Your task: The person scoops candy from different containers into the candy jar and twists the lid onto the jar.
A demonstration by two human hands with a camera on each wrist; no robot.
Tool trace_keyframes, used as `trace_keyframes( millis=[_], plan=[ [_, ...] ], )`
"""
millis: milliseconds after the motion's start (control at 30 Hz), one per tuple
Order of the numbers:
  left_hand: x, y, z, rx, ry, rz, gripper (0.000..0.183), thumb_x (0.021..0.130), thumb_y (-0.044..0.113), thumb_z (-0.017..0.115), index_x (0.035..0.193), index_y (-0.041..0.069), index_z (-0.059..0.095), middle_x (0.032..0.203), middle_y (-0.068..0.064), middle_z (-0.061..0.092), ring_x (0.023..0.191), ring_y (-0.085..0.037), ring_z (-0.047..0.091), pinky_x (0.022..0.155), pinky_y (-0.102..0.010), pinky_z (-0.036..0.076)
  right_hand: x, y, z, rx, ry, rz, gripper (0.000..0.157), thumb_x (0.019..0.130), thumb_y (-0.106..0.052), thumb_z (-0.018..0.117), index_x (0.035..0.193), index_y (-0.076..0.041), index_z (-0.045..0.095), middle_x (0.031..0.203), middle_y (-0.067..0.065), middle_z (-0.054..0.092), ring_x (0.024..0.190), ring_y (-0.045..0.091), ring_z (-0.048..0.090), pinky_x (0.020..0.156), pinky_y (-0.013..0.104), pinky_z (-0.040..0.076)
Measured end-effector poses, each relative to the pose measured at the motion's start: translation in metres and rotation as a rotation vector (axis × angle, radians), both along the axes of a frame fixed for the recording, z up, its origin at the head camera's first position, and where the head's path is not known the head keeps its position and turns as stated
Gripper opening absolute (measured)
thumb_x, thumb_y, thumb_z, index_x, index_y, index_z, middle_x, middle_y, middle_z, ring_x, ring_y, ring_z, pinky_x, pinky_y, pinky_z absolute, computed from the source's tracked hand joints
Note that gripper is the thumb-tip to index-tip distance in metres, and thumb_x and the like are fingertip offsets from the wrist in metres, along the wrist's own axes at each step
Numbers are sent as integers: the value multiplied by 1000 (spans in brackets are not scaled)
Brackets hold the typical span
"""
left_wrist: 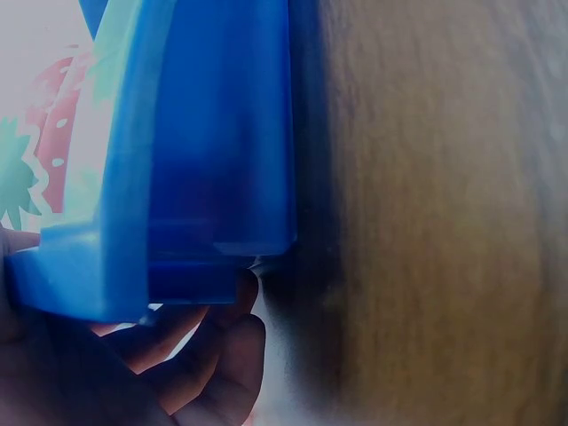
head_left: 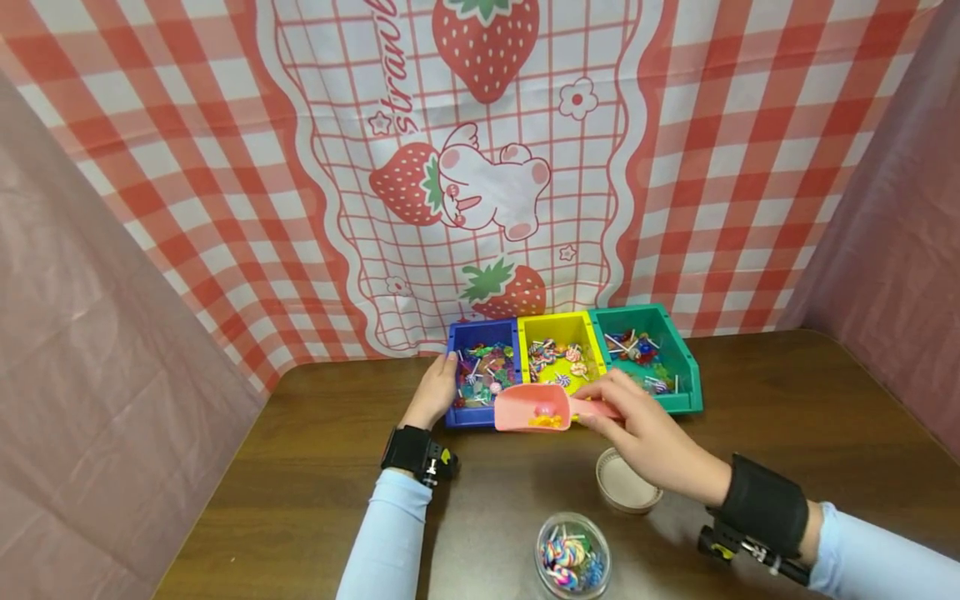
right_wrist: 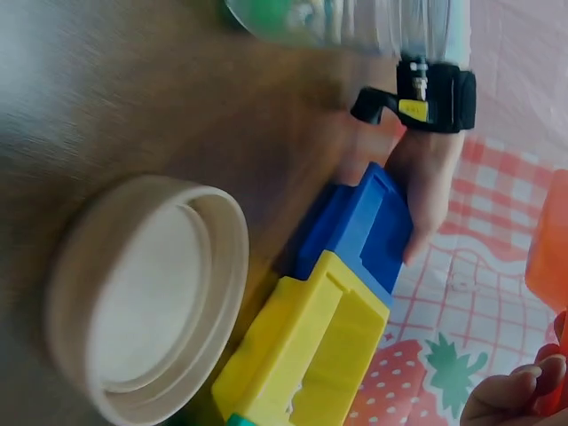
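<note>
My left hand (head_left: 435, 390) grips the outer side of the blue bin (head_left: 468, 417); in the left wrist view its fingers (left_wrist: 235, 364) curl beneath the bin's edge. A pink scoop (head_left: 513, 408) is held by its handle in my right hand (head_left: 645, 429), thumb and fingers pinching it. In the scoop lie a round pink piece and some yellow pieces. It overlaps the front of the blue and yellow bins in the head view. Candies and lollipops lie in the blue bin, the yellow bin (head_left: 557, 318) and the green bin (head_left: 688, 403).
Toward me on the wooden table (head_left: 315, 475) stands a glass jar (head_left: 542, 575) with swirled lollipops and blue and green pieces inside. A pale round lid (head_left: 628, 482) lies below my right hand. Behind the bins hangs a checked strawberry cloth (head_left: 727, 167).
</note>
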State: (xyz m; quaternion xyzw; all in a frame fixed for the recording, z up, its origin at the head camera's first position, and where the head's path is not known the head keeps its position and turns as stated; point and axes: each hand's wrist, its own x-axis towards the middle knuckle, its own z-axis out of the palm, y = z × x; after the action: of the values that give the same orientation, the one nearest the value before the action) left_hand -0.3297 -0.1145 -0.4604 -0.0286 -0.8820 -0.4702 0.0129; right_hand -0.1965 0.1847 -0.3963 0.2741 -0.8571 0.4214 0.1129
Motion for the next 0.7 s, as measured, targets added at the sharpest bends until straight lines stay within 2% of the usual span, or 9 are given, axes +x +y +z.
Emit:
trace_keyframes(
  millis=[167,400,567,700],
  plan=[
    [0,-1,0,18,-28,-9,58,110,34,25,153,-4,29,154,-24,34,143,-37,30,117,-49,23,23,12,1,15,53,69,25,92,-10,71,112,-24,65,99,-10,51,87,8,48,65,24,43],
    [5,-3,-3,-5,-30,8,60,110,34,26,151,-9,29,156,-26,31,145,-37,25,118,-47,19,50,23,-7,54,73,189,28,93,-10,70,113,-29,65,102,-15,52,88,4,50,66,21,44],
    [4,-1,-3,-3,-9,-1,58,110,34,26,150,-7,34,153,-25,36,143,-36,30,117,-47,22,54,36,-12,64,102,258,33,90,-5,72,113,-27,65,103,-14,52,90,4,51,68,19,45],
    [1,-1,-1,2,3,7,57,110,35,26,149,-5,38,152,-23,39,142,-36,33,117,-46,24,51,44,-11,99,70,313,29,91,-10,71,113,-27,65,102,-14,51,91,5,51,67,19,46]
  ],
)
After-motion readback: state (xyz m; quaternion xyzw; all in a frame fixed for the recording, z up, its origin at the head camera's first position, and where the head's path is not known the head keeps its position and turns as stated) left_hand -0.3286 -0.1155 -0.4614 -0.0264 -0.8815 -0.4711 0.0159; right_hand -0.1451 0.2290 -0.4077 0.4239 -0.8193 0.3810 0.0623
